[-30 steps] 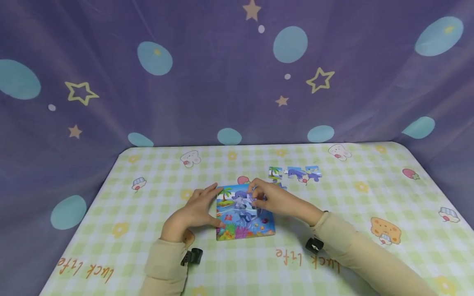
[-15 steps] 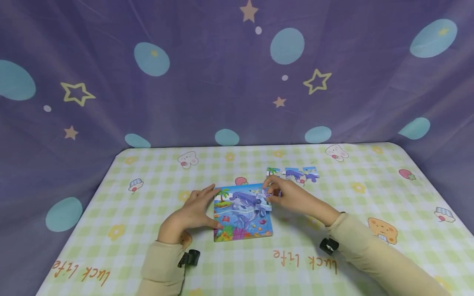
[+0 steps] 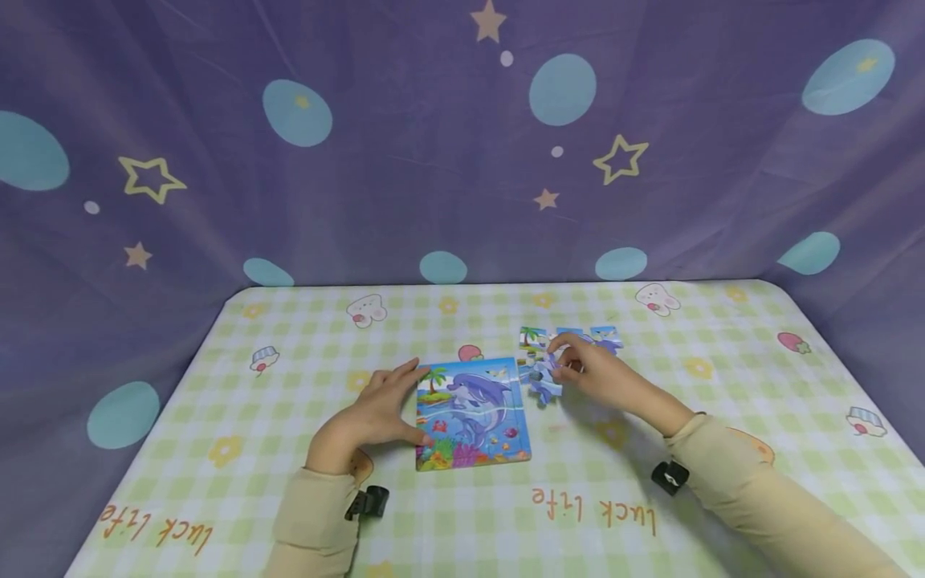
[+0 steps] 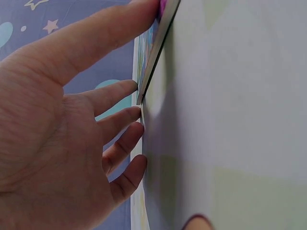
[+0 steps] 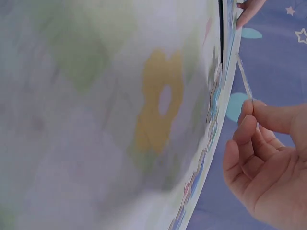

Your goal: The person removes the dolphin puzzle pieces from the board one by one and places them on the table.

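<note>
We've got one puzzle piece (image 5: 245,76) pinched in the right hand (image 3: 596,373), thumb to fingertip, off the tablecloth (image 3: 462,522), right of the board (image 3: 473,413). Left hand (image 3: 368,417) spread, touching the board's left side. Loose pieces (image 3: 605,335) lie beyond.

A checked green-and-white cloth (image 3: 448,530) covers the counter (image 3: 289,425). Its far left and far right bear printed rabbits (image 3: 366,311), with a strawberry (image 3: 793,342) and a cupcake (image 3: 865,421) farther right, another cupcake left, and yellow flowers (image 3: 225,451) scattered about. Upside-down orange lettering (image 3: 592,509) runs across the near left and near right. Beyond the far edge hangs a purple curtain (image 3: 405,185) with teal ovals (image 3: 563,90) and stars (image 3: 137,256).
</note>
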Motion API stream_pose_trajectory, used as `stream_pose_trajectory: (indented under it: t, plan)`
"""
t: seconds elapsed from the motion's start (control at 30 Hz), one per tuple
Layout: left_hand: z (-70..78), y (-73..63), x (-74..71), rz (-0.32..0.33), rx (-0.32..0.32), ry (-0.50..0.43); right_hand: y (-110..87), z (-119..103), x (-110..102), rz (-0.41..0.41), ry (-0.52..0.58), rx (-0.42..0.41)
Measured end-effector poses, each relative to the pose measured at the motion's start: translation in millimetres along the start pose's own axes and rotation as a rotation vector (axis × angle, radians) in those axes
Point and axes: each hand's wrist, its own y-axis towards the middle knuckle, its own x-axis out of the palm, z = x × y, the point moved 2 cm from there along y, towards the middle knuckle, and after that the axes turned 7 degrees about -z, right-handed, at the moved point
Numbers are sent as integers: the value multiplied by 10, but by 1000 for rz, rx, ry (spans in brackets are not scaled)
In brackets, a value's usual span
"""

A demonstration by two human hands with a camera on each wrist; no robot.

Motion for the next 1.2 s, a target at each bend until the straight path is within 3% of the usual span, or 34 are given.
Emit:
stream_pose_trajectory:
  t: [0.53,1.2]
  plan:
    - [-23,30,-5,14,-6,18,15,267,-244,8,-122,12]
    - [-21,9,8,19,-4,10,72,404,-246,29,-174,152]
